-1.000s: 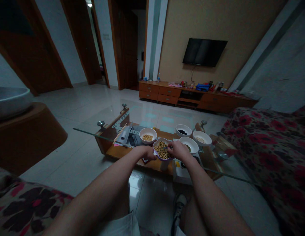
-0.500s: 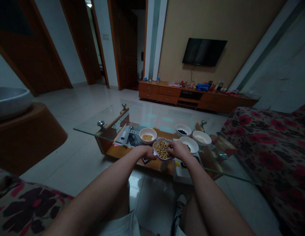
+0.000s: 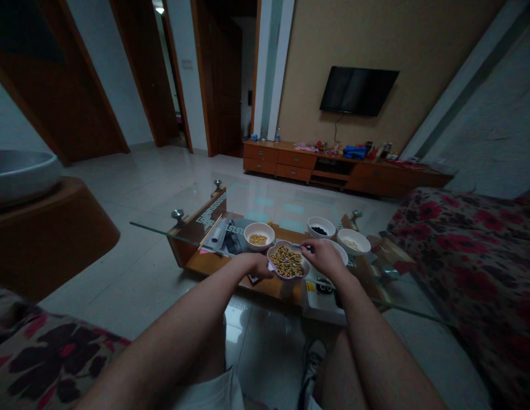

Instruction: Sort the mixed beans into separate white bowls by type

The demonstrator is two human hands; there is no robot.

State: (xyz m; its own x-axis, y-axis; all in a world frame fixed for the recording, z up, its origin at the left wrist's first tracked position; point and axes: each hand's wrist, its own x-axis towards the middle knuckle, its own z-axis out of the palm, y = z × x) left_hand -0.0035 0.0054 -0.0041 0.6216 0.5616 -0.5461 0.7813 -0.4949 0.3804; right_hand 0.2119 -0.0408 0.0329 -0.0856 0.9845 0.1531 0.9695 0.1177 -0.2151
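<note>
A purple-rimmed bowl of mixed beans [image 3: 286, 262] sits near the front edge of the glass coffee table [image 3: 162, 232]. My left hand [image 3: 259, 265] is closed on the bowl's left rim. My right hand [image 3: 325, 257] hovers just right of the bowl, over a white bowl [image 3: 343, 251] it mostly hides, pinching a thin tool [image 3: 300, 246] that looks like tweezers or a small spoon. Behind stand a white bowl of yellow beans [image 3: 259, 235], a white bowl of black beans [image 3: 321, 227] and a white bowl of pale beans [image 3: 353, 241].
Magazines and a white box lie on the wooden shelf [image 3: 213, 262] under the glass. A floral sofa [image 3: 465, 250] runs along the right. A round wooden stand with a basin [image 3: 29, 222] is at the left. A TV cabinet [image 3: 333, 168] lines the far wall.
My right hand has moved from over the mixed-bean bowl to its right, toward the nearest white bowl. The left hand stays on the rim.
</note>
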